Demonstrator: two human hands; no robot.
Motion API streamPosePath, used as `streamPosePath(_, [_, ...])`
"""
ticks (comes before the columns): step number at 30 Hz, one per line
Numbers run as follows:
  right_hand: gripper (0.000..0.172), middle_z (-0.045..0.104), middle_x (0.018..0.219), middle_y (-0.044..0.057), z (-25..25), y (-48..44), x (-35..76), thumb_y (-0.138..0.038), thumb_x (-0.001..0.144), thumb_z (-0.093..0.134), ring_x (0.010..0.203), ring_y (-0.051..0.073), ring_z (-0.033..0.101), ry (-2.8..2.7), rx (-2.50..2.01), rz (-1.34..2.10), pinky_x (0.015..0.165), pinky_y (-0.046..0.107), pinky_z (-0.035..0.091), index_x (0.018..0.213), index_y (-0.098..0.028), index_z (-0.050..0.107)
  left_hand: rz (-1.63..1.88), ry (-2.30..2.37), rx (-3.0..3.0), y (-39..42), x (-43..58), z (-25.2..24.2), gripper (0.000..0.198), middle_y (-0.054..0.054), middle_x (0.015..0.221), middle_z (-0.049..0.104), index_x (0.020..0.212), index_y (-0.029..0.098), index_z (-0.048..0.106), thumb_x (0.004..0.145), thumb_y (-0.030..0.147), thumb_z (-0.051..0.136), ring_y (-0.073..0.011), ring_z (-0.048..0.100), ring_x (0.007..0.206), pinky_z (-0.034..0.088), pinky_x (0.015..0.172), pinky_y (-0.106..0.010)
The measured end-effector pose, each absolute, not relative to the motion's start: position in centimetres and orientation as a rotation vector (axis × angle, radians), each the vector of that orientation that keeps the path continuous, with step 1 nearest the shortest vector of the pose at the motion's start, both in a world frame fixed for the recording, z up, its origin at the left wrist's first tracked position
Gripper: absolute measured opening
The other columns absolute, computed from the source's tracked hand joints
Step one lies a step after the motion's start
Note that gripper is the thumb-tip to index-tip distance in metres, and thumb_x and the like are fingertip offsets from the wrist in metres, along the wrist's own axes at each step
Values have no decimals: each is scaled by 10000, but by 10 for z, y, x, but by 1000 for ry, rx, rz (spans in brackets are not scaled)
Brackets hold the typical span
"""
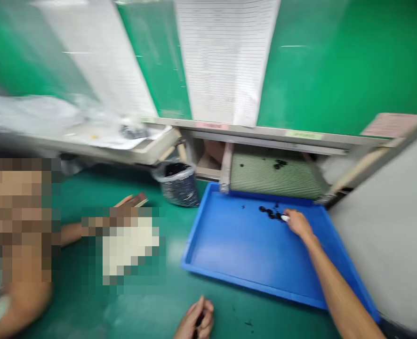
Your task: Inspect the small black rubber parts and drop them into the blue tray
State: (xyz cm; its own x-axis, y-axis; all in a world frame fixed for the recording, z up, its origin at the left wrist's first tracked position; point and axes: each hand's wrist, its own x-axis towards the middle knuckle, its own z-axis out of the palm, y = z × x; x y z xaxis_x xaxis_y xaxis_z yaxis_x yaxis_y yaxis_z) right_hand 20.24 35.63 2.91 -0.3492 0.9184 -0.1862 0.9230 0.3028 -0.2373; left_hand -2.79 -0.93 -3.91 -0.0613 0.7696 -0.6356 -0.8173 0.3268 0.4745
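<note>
several black pieces lie by the right hand, its fingers' hold unclear; the left hand clenches something dark.

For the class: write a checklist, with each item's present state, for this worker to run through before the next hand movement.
1. Right hand near the black pieces in the blue tray: ok, fingertips right beside them.
2. White item at those fingertips identified: cannot tell, too blurred to say whether held or worn.
3. Left hand free: not ok, its fingers curl around something dark.
4. Ribbed surface behind the tray free of pieces: not ok, a few dark ones lie there.
5. Co-worker's arm away from the tray: ok, it is well to the left.
</note>
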Motion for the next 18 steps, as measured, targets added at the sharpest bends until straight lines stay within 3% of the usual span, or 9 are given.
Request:
streamPosePath(2, [339,667,1057,163,34,333,203,-27,795,408,978,247,620,2623,1627,-533,824,323,437,1028,-100,643,1263,978,-1,-9,-23,-29,413,69,496,394,750,150,603,687,550,685,4,209,368,29,373,-166])
streamPosePath(6, [305,658,1073,70,49,252,190,-209,764,475,949,231,618,2987,1163,-852,806,308,465,1008,-236,655,1247,892,152,-2,-16,-9,390,38,535,474,776,124,577,739,506,648,-11,270,369,41,370,-199])
streamPosePath(10, [358,642,1001,56,69,139,157,-147,743,415,926,196,611,2872,823,-1158,813,272,477,1010,-243,634,1312,849,270,-1,-6,13,411,3,629,559,816,141,532,737,529,641,-24,357,403,69,369,-212])
streamPosePath(15, [433,607,938,30,64,64,131,-57,674,373,855,149,607,2864,933,-1207,783,229,475,992,-238,605,1270,989,338,-12,-6,19,409,80,446,438,748,178,481,686,525,689,-37,311,380,79,375,-211])
streamPosePath(18, [459,597,993,47,61,51,134,-67,716,367,894,160,599,2844,992,-1240,795,253,484,1086,-240,577,1230,972,340,-19,-12,17,404,78,457,436,741,173,485,677,508,703,-33,297,389,76,386,-214])
